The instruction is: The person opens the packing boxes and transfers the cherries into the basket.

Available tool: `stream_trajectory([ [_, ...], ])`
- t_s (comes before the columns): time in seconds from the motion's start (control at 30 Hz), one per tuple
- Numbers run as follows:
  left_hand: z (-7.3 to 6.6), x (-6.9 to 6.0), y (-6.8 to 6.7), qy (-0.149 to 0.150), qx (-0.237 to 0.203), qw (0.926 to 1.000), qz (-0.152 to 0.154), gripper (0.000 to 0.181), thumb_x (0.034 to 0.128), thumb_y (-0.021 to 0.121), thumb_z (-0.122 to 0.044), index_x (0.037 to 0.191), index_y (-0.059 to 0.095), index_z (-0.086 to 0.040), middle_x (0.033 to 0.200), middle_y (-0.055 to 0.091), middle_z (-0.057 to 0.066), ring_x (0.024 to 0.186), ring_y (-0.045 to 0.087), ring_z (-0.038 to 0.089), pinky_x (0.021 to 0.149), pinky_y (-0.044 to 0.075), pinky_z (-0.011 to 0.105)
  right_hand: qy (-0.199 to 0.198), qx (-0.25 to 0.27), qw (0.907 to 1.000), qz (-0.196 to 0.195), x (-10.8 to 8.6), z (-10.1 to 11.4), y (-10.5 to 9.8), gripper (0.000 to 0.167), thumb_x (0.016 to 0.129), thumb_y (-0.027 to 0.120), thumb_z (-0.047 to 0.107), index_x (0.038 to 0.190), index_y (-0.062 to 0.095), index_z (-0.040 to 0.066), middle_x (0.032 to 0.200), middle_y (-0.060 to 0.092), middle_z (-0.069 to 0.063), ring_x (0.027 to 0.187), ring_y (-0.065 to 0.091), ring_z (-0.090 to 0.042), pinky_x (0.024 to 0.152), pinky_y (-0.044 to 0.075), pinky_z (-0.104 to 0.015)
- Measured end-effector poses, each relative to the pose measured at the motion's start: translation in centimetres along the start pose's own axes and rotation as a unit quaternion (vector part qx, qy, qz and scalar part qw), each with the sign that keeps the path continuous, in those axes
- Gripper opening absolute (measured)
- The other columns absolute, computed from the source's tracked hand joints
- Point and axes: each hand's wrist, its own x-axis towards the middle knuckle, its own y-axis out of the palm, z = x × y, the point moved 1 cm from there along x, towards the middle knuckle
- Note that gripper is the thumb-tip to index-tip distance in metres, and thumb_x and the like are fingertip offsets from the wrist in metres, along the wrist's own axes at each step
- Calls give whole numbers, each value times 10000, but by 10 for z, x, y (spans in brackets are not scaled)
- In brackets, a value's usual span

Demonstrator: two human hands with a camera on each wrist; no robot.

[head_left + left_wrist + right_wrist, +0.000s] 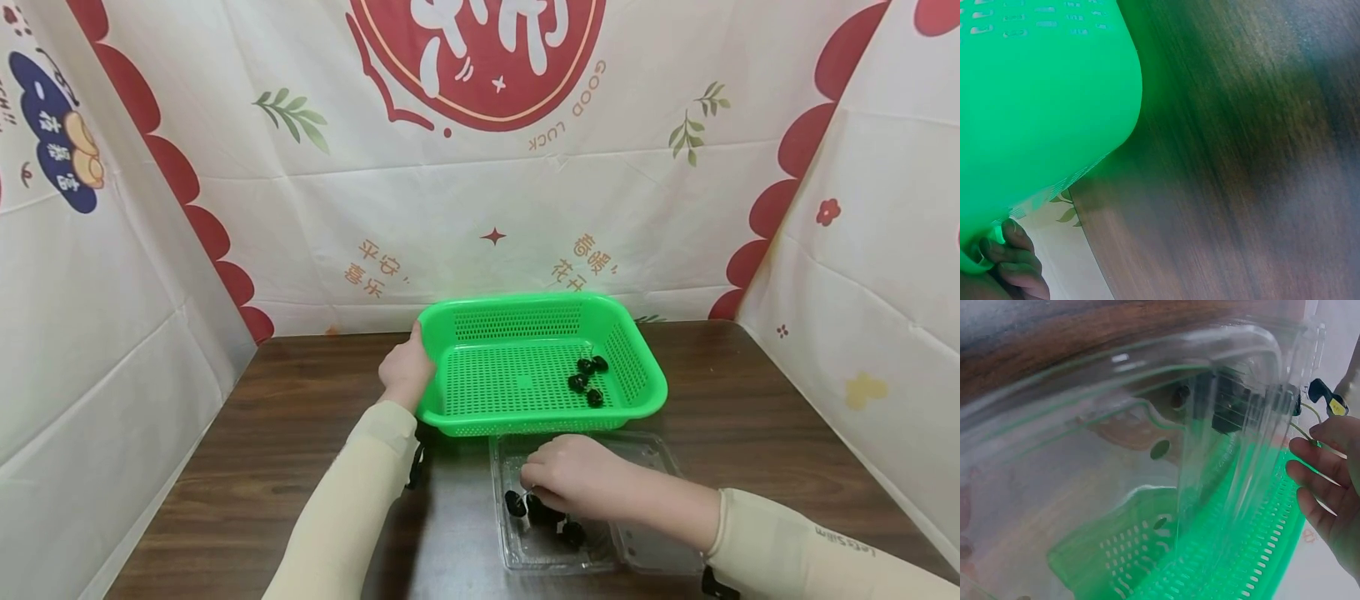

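Observation:
In the head view my left hand (407,368) grips the left rim of a green plastic basket (651,398); in the left wrist view its fingers (1021,275) curl at the edge. Several dark cherries (595,397) lie at the basket's right side. In front stands a clear plastic clamshell box (498,521) holding more dark cherries (573,534). Over this box, my right hand (579,477) pinches thin stems between thumb and fingertips. Those green stems (1312,412) show in the right wrist view. Which cherries hang from them is partly hidden.
The box's transparent lid (660,546) lies folded out to the right, under my right forearm. Brown wood-grain tabletop (300,467) surrounds both containers. A printed white cloth (487,200) hangs right behind the basket and along both sides.

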Motion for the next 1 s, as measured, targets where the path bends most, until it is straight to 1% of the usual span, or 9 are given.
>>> stream_trajectory([
  [0.17, -1, 0, 0, -17, 12, 10000, 21, 797, 918, 591, -154, 1581, 163, -263, 762, 615, 93, 632, 567, 227, 506, 425, 370, 172, 236, 9996, -28, 1, -4, -5, 211, 705, 756, 43, 825, 649, 181, 749, 615, 119, 655, 574, -31, 640, 489, -181],
  [0.33, -1, 1, 0, -25, 18, 10000, 44, 792, 920, 590, -157, 1581, 166, -265, 752, 611, 92, 629, 568, 229, 503, 423, 368, 269, 455, 9985, -133, 1, -8, -11, 212, 724, 722, -1, 834, 663, 170, 766, 623, 110, 667, 583, -31, 646, 488, -173],
  [0.53, -1, 0, -1, -26, -45, 10000, 47, 787, 911, 590, -135, 1577, 189, -255, 740, 606, 94, 614, 558, 229, 498, 417, 370, 290, 440, 9985, -176, 0, -11, -14, 202, 731, 721, -10, 826, 674, 162, 761, 616, 108, 662, 572, -29, 632, 480, -170],
  [0.63, -1, -2, -3, -18, -40, 10000, 53, 787, 910, 593, -136, 1577, 192, -251, 764, 614, 103, 619, 560, 235, 502, 421, 377, 313, 450, 9984, -160, -1, -12, -16, 200, 730, 729, -8, 831, 690, 160, 767, 619, 107, 675, 580, -29, 641, 485, -175],
  [0.8, -1, -5, -4, 12, -10, 10000, -16, 775, 913, 592, -147, 1575, 201, -247, 818, 635, 119, 644, 575, 242, 518, 438, 388, 341, 418, 9984, -163, -3, -14, -19, 201, 715, 730, -10, 810, 693, 163, 734, 575, 113, 652, 541, -25, 625, 470, -164],
  [0.87, -1, -5, -3, 18, 5, 10000, -31, 773, 915, 588, -148, 1576, 198, -248, 826, 638, 119, 652, 578, 242, 523, 442, 389, 373, 370, 9984, -207, -4, -16, -20, 202, 708, 731, -9, 794, 682, 167, 727, 561, 112, 645, 527, -29, 612, 463, -163],
  [1.0, -1, -4, -2, 15, 13, 10000, -27, 771, 918, 588, -152, 1575, 199, -252, 850, 650, 120, 665, 587, 243, 524, 443, 389, 407, 358, 9979, -346, -5, -21, -26, 203, 709, 736, -8, 789, 672, 167, 748, 583, 109, 661, 551, -38, 616, 471, -173],
])
